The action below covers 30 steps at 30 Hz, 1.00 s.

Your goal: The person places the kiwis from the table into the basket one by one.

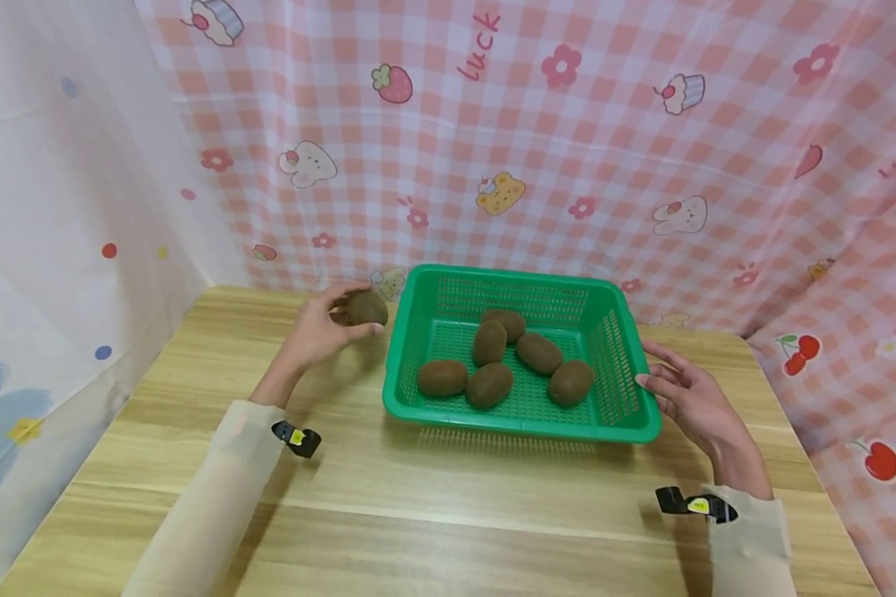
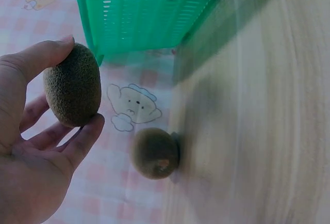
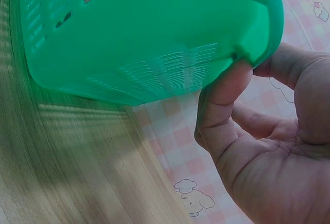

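Note:
My left hand (image 1: 327,328) holds a brown kiwi (image 1: 368,308) between thumb and fingers, just left of the green plastic basket (image 1: 523,425). In the left wrist view this kiwi (image 2: 73,85) is raised, and a second kiwi (image 2: 154,153) sits on the table behind it, mostly hidden by the hand in the head view. Several kiwis, among them one at the front left (image 1: 443,378), lie loose on the basket's floor. At the basket's right end my right hand (image 1: 690,400) grips the rim, thumb on one side and fingers curled under it, as the right wrist view shows.
The wooden table (image 1: 448,522) extends in front of the basket and to both sides. A pink checked cloth (image 1: 448,141) hangs right behind the table's back edge and along the right. White cloth (image 1: 67,207) with printed figures hangs on the left.

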Available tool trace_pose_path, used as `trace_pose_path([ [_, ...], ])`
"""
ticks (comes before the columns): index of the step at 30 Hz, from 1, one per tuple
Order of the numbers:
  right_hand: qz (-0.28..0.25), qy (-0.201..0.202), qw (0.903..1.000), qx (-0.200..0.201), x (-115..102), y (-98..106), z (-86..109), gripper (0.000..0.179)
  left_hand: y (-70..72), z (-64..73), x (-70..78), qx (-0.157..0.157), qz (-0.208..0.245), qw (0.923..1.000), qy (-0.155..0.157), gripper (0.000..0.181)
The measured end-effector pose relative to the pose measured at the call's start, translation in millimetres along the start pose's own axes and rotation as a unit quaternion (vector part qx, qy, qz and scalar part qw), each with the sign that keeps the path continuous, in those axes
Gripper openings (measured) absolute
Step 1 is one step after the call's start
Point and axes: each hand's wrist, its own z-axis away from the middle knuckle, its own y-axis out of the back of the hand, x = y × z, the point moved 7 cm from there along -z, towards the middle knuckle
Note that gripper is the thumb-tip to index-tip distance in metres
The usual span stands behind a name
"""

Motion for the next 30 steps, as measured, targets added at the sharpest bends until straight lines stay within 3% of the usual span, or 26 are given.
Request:
trace_pose_path([
  [14,-0.01,0.008,0.9999,-0.01,-0.8,-2.0,-0.5,0.076,0.8,-8.6,30.2,-0.001,0.011,0.9994,-0.032,0.061],
  [23,-0.007,0.006,0.9999,-0.008,-0.5,-1.4,-0.9,0.076,-1.8,-10.9,44.8,-0.01,0.0,0.9997,-0.023,0.063],
  [30,-0.004,0.003,1.0,-0.005,0.1,-0.7,-1.0,0.075,-8.7,-14.4,57.3,-0.023,0.009,0.9989,-0.04,0.065],
])
